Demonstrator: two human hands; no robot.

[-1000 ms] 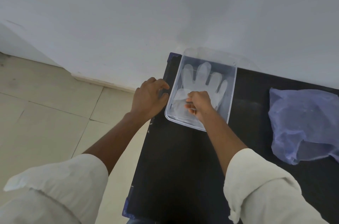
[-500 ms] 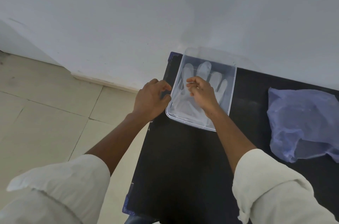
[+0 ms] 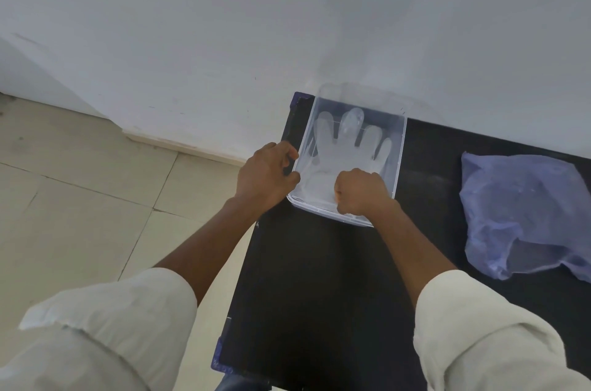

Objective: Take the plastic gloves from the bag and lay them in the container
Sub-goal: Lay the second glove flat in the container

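Note:
A clear plastic container (image 3: 400, 147) stands at the far left corner of the black table (image 3: 319, 294). Translucent plastic gloves (image 3: 345, 147) lie flat inside it, fingers pointing toward the wall. My left hand (image 3: 267, 178) grips the container's left rim. My right hand (image 3: 361, 190) is curled into a fist, knuckles pressing down on the cuff end of the gloves at the container's near side. The crumpled bluish plastic bag (image 3: 524, 214) lies on the table to the right, apart from both hands.
A white wall (image 3: 287, 22) rises directly behind the table. Tiled floor (image 3: 80, 198) lies to the left, beyond the table's left edge. My rolled white sleeves fill the bottom of the view.
My right hand slid from the gloves' fingers back toward me to the cuff end and closed into a fist. My left hand stayed on the container's rim.

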